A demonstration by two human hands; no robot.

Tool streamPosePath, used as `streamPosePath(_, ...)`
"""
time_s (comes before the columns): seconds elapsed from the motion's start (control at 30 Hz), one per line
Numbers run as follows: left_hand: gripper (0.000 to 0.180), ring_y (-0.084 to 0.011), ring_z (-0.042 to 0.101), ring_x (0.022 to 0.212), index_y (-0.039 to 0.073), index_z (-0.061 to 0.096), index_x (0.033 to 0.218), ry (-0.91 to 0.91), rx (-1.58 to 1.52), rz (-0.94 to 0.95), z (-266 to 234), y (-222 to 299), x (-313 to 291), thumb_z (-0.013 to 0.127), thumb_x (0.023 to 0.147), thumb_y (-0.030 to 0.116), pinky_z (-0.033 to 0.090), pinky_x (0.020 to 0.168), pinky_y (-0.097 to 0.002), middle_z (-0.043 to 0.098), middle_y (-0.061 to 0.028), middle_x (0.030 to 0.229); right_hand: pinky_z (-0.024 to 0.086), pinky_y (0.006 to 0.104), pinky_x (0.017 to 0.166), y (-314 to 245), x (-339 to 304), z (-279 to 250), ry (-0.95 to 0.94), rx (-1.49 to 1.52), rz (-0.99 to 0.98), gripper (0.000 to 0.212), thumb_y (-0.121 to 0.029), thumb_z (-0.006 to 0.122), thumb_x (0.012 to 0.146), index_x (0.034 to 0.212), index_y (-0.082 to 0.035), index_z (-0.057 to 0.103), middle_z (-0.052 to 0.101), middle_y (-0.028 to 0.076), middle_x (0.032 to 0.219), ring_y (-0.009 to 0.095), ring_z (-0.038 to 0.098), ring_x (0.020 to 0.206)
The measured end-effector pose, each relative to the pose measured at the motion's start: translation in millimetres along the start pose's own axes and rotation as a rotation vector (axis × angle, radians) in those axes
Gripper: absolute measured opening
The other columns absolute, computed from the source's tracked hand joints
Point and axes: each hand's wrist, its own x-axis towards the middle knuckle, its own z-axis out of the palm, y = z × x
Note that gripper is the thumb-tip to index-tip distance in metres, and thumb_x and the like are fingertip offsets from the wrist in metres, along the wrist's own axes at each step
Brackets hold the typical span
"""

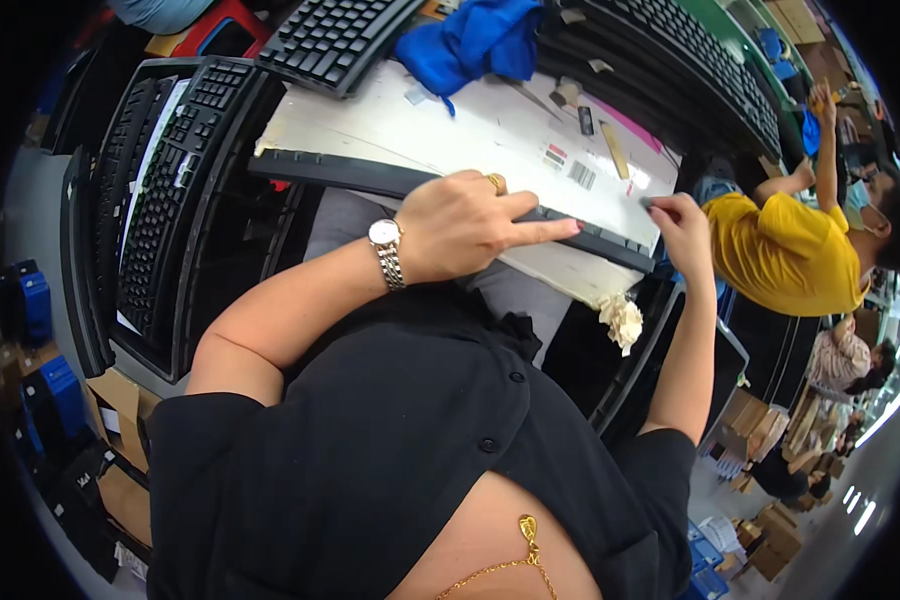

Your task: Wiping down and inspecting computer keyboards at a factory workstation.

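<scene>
A black keyboard (355, 175) lies along the front edge of the white bench top (370, 115), its long side toward me. My left hand (460, 225), with a ring and a wristwatch, rests over the keyboard's middle. Its index finger stretches to the right along the keys, and another finger reaches over them; the thumb is hidden. Beyond the keyboard's right end, my right hand (684, 230) is closed in a pinch on a small dark piece (648, 203), too small to name exactly.
Blue cloth (475, 50) lies at the back of the bench. Keyboards (330, 40) surround the work area, with more in a black tray (185, 270) at left. A yellowish strip (615, 150) lies on the bench. Crumpled white material (622, 322) hangs near my right forearm. A co-worker in yellow (785, 245) sits at right.
</scene>
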Motion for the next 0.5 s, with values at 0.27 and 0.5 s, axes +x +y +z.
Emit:
streamPosePath(0.27, 0.052, -0.0114, 0.057, 0.068, 0.035, 0.063, 0.136, 0.039, -0.034, -0.004, -1, 4, -6, 0.059, 0.088, 0.016, 0.047, 0.064, -0.0237, 0.067, 0.0052, 0.112, 0.054, 0.0400, 0.077, -92, 125, 46, -0.119, -0.480, -0.453, 0.023, -0.012, 0.059, 0.092, 0.108, -0.007, 0.075, 0.070, 0.013, 0.102, 0.035, 0.067, 0.083)
streamPosePath(0.5, 0.050, -0.0118, 0.057, 0.067, 0.035, 0.063, 0.136, 0.036, -0.025, 0.012, -2, -1, -1, 0.058, 0.090, 0.016, 0.047, 0.062, -0.0242, 0.067, 0.0045, 0.110, 0.055, 0.0394, 0.076, -101, 168, 73, -0.155, -0.803, -0.585, 0.020, -0.011, 0.063, 0.087, 0.105, -0.008, 0.071, 0.069, 0.011, 0.100, 0.031, 0.067, 0.083)
